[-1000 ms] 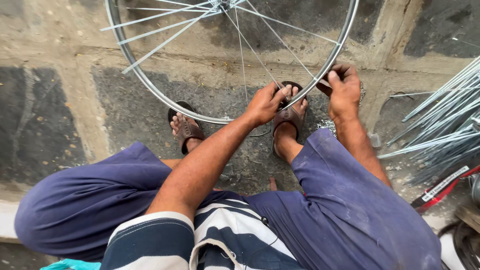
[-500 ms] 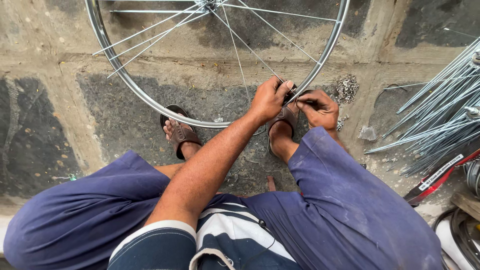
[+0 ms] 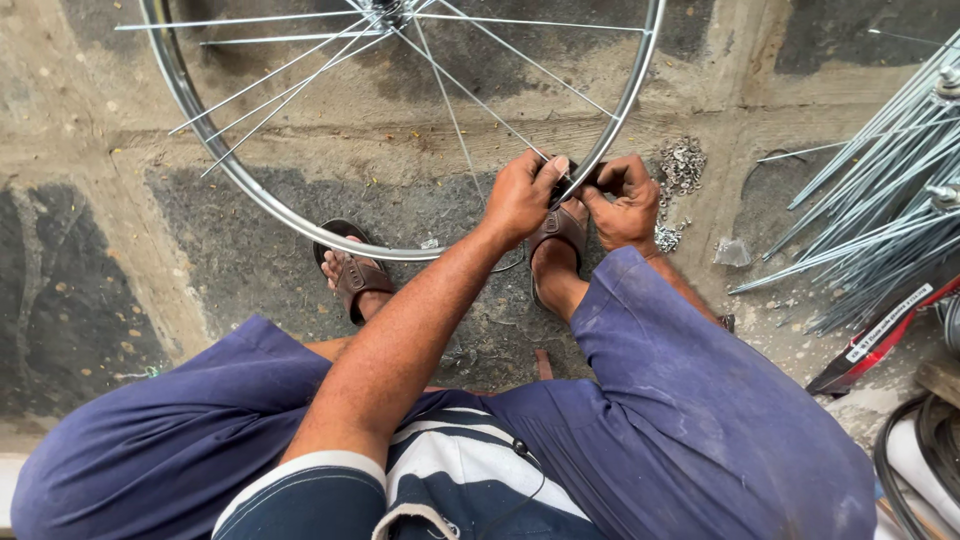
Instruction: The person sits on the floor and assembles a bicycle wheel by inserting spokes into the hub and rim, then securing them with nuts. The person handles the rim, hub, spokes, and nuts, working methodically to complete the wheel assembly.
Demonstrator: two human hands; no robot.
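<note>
Rim work, seen from above my knees. My left hand [image 3: 520, 195] and right hand [image 3: 625, 203] are drawn close together on the lower right arc of the bicycle wheel rim [image 3: 250, 195], both pinched shut on the metal where a spoke [image 3: 470, 95] meets it. Fingers of the two hands nearly touch. What sits between the fingertips is too small and too covered to make out.

Open room: bare stone floor [image 3: 90, 250] lies well to the left of my left hand, and more of it beyond the rim, inside the wheel. Directly below my hands the space is tight, with my right sandalled foot [image 3: 555, 235] just under them and my left sandalled foot [image 3: 350, 270] under the rim's lowest curve. My blue trousers [image 3: 700, 400] fill the near ground.

Cut off: the top of the wheel runs out of view, the hub [image 3: 385, 10] only partly showing at the upper edge.

To the right of my right hand, a small heap of metal nipples [image 3: 683, 165] lies loose on the floor, just beside it. Farther right, well apart, a bundle of loose spokes [image 3: 880, 200] fans out, its ends leaving the frame. No container holds either.
</note>
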